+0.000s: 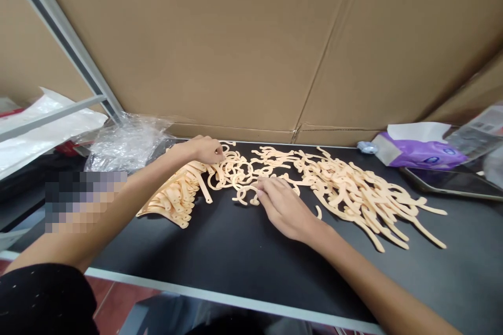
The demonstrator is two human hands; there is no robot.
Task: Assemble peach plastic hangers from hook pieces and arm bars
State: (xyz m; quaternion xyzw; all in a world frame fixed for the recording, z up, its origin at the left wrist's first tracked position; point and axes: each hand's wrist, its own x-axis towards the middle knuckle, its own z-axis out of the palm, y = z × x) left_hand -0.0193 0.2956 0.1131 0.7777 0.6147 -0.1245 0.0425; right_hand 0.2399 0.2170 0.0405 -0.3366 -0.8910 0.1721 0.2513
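Cream-coloured pieces lie in groups on the black tabletop. My left hand (208, 149) reaches over the back of a stack of flat strips (173, 200). Its fingers are curled by the small curved pieces (236, 167), and what they hold, if anything, is hidden. Closer to the front, my right hand (283, 206) has thumb and fingers pressed together at a small C-shaped piece (247, 192). The fingertips partly cover that piece. To the right spreads a heap of long, curved strips (353, 188), tangled over each other.
Crumpled clear plastic (121, 141) sits at the back left beside a metal frame post (66, 36). Cardboard (236, 52) stands along the rear edge. A purple tissue pack (422, 151) and a dark tablet-like device (456, 182) are at the right.
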